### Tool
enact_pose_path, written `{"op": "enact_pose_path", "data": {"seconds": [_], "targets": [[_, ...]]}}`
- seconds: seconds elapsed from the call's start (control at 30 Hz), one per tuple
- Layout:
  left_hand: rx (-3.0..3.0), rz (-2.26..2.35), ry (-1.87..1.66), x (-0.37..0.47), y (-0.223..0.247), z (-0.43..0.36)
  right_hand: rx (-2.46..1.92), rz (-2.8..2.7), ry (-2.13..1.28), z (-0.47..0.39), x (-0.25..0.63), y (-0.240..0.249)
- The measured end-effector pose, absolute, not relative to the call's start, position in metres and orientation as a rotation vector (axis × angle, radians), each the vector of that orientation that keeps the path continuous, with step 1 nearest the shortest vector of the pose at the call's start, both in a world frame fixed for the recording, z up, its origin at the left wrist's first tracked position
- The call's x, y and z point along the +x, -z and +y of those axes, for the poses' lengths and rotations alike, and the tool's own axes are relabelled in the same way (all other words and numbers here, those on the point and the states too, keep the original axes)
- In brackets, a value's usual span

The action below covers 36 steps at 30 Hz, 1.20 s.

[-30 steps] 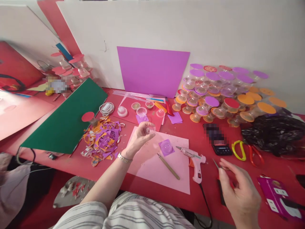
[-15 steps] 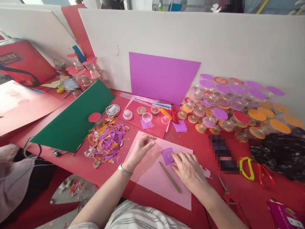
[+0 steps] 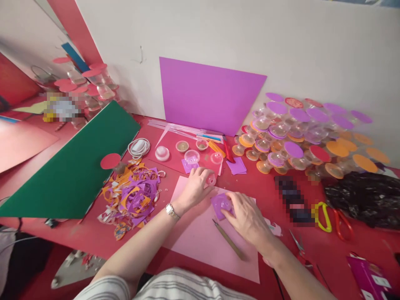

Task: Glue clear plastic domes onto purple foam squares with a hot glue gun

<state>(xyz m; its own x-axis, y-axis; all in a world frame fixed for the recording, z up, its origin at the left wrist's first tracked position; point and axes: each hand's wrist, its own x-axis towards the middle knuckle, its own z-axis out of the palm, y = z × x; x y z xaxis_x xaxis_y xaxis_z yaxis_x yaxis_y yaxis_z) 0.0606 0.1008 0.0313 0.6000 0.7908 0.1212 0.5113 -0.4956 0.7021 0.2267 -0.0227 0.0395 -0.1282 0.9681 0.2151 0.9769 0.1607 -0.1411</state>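
My left hand (image 3: 196, 187), with a watch on its wrist, is closed around the edge of a small clear plastic dome (image 3: 211, 179) above the pink sheet (image 3: 193, 233). My right hand (image 3: 248, 214) pinches a purple square (image 3: 220, 204) with a clear round plastic piece on it; the palm hides part of both. A craft knife (image 3: 229, 239) with a brownish handle lies on the sheet below the square. Behind my left hand, another clear dome (image 3: 191, 156) rests on a purple square. A further clear dome (image 3: 216, 157) sits to its right.
Purple and orange paper scraps (image 3: 134, 191) are heaped on the left beside a green board (image 3: 71, 166). Plastic pieces with purple and orange discs (image 3: 293, 150) are stacked at the right. Scissors (image 3: 298, 243), a black plastic bag (image 3: 359, 200) and purple squares (image 3: 236, 165) also lie about.
My left hand has moved right and forward, and a clear dome now shows in its fingers. My right hand stays at the purple square, its thumb closer in. The view has tilted down.
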Motion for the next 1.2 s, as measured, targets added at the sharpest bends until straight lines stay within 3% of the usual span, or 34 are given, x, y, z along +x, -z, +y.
{"op": "enact_pose_path", "data": {"seconds": [0.13, 0.67, 1.03, 1.2], "targets": [[2.443, 1.042, -0.517, 0.063, -0.028, 0.107, -1.873, -2.149, 0.054, 0.002, 0.248, -0.047], [2.484, 1.080, -0.351, 0.073, -0.026, 0.115, -1.967, -2.097, -0.062, 0.035, 0.269, -0.026], [2.356, 0.936, -0.450, -0.032, -0.041, 0.056, -1.820, -1.936, 0.047, -0.045, 0.265, -0.081], [2.364, 0.836, -0.375, -0.044, -0.031, 0.018, -1.761, -1.959, -0.101, -0.089, 0.240, -0.075]]}}
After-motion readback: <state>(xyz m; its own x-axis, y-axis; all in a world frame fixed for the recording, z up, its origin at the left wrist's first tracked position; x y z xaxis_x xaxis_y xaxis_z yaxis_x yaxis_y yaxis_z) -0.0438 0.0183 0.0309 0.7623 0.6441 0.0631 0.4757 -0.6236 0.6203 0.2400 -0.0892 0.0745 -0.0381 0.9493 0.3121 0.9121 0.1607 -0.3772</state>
